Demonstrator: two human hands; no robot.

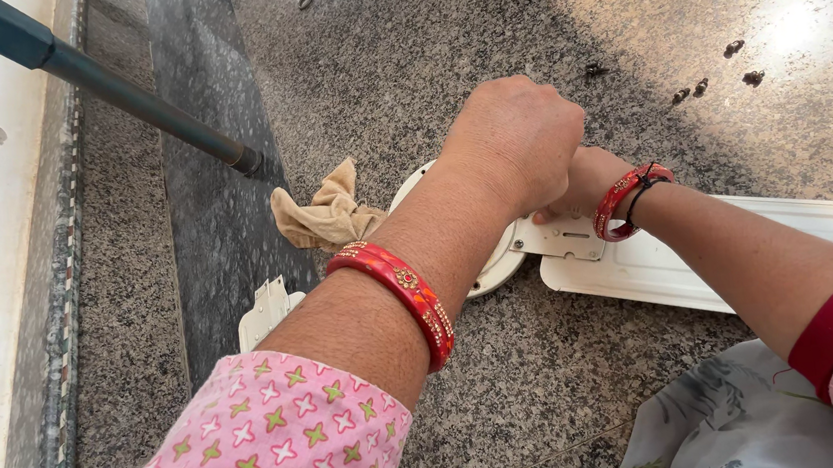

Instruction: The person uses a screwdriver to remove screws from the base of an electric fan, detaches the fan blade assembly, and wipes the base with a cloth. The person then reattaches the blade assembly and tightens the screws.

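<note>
left hand (pixel 520 135) fisted over white fan hub (pixel 484 258), fingers' contents hidden | right hand (pixel 588 181) steadying white blade (pixel 680 261) bracket, grip unclear | loose screws (pixel 714 72) aside on granite floor (pixel 549 373) | tan rag (pixel 326 212) nearby

Tan rag (pixel 326 215) crumpled by my fan work, dark pole (pixel 91 77) slanting above it, few loose screws (pixel 714 72) on granite floor (pixel 481 48) further off.

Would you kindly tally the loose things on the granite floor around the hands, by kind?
Dark screws: 5
White fan blades: 2
White round fan hub, partly hidden by the left hand: 1
Beige cloth: 1
Total: 9
</note>
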